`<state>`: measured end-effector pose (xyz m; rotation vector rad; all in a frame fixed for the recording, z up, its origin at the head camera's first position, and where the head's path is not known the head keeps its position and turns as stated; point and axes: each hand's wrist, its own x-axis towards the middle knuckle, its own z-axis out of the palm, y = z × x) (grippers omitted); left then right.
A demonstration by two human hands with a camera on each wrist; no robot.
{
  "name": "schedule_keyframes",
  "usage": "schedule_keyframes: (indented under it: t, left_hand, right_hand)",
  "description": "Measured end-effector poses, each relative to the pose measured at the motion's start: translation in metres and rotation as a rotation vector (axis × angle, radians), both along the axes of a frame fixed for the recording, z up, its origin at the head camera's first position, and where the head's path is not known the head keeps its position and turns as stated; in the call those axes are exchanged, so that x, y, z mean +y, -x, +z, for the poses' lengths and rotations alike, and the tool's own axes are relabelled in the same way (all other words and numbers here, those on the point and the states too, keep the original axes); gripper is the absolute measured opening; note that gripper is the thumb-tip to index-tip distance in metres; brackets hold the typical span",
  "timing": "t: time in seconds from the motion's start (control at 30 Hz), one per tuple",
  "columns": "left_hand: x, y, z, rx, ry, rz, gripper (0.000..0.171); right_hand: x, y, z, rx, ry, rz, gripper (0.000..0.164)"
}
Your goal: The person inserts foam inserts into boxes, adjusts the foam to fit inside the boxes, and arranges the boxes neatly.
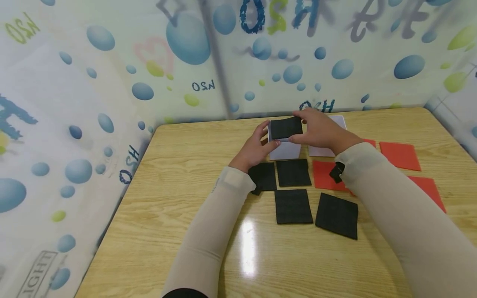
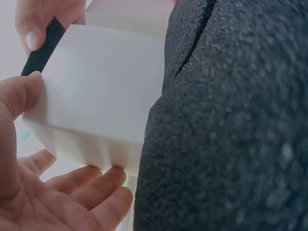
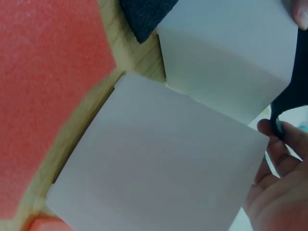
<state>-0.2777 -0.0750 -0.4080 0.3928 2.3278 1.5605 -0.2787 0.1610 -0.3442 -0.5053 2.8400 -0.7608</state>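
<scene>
A white box [image 1: 285,151] stands near the table's back edge, with a black foam square [image 1: 286,128] at its top. My right hand [image 1: 322,130] pinches the square at its right edge; in the right wrist view the black foam [image 3: 293,94] bends down between thumb and fingertips. My left hand [image 1: 257,142] holds the box from the left. In the left wrist view its thumb lies on the box's upper edge and its fingertips touch the side. Directly right of this box is a second white box [image 1: 337,122], partly hidden behind my right hand.
Several black foam squares [image 1: 293,207] lie on the wooden table [image 1: 179,186] in front of the boxes. To the right are several red foam squares [image 1: 400,156], some under my right forearm. A patterned wall sheet [image 1: 261,74] rises behind the table.
</scene>
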Motion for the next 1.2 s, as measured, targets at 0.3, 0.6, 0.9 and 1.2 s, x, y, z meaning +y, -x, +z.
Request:
schedule_keyframes:
  t: [0.3, 0.6, 0.9, 1.2]
  left_hand:
    - [-0.0003, -0.0022, 0.0024, -0.001, 0.006, 0.002, 0.084]
    - [-0.0007, -0.0017, 0.0026, 0.004, 0.025, 0.009, 0.085]
    - [-0.0006, -0.002, 0.0021, 0.027, 0.018, 0.001, 0.084]
    - [-0.0012, -0.0016, 0.0033, 0.014, 0.023, -0.009, 0.086]
  right_hand:
    - [-0.0037, 0.0045, 0.003, -0.026, -0.046, -0.008, 0.09]
    - [-0.0081, 0.0082, 0.0033, -0.023, -0.083, 0.018, 0.092]
    - [-0.0098, 0.0101, 0.0028, -0.016, -0.116, 0.063, 0.093]
    - [-0.01, 0.0049, 0.0032, -0.009, -0.207, 0.095, 0.092]
